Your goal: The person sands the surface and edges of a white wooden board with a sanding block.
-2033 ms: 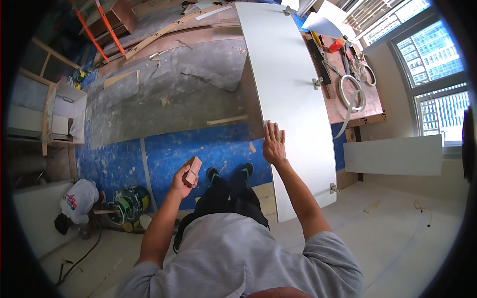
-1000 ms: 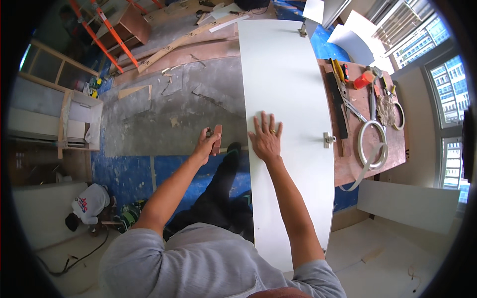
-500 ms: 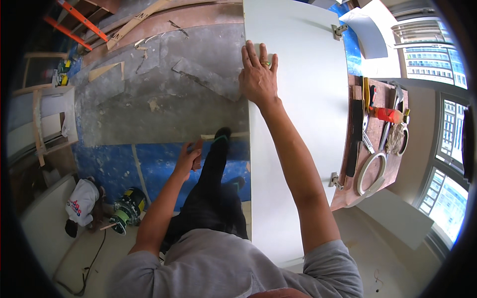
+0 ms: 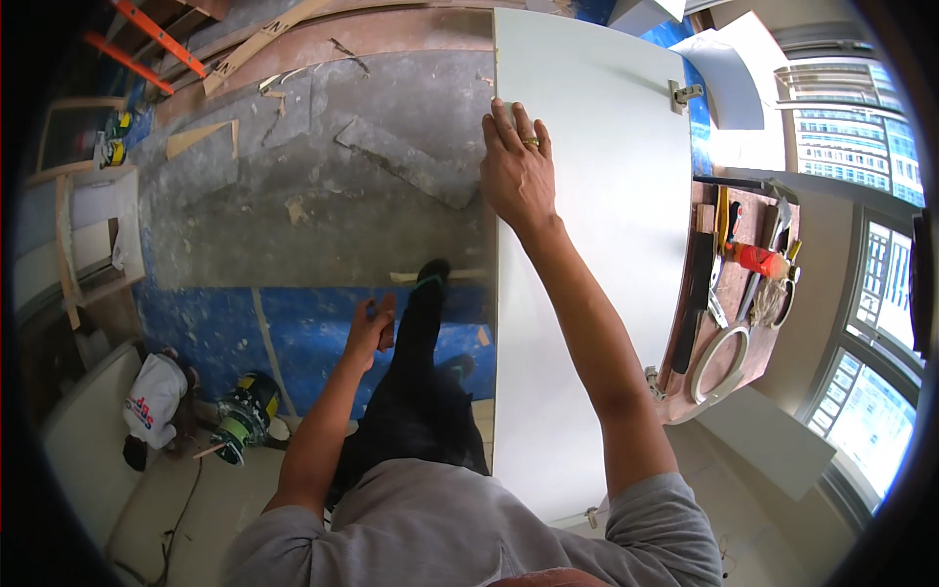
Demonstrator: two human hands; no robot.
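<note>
My right hand [image 4: 518, 176] lies flat on a long white door panel [image 4: 597, 235], its fingers stretched toward the far end and reaching over the left edge. A ring [image 4: 530, 143] is on one finger. Two metal hinges sit along the panel's right side, the far hinge [image 4: 684, 95] and the near hinge [image 4: 653, 382]. Down to the left of the panel, my left hand [image 4: 365, 331] is closed around a small reddish-brown block [image 4: 388, 333]. My fingers partly hide the block, so its exact kind is unclear.
Right of the panel, a board [image 4: 748, 338] carries tools, a red bottle [image 4: 761, 259] and a coil of edging strip [image 4: 719, 364]. A grey dusty sheet [image 4: 323, 225] and blue covering [image 4: 323, 338] lie left. A person [image 4: 156, 401] crouches by a bucket [image 4: 249, 403]; an orange ladder [image 4: 161, 39] stands far left.
The view has shifted slightly, so the panel and tool board sit lower in the picture. My right hand stays on the panel with its fingers closer together. The left still holds the block.
</note>
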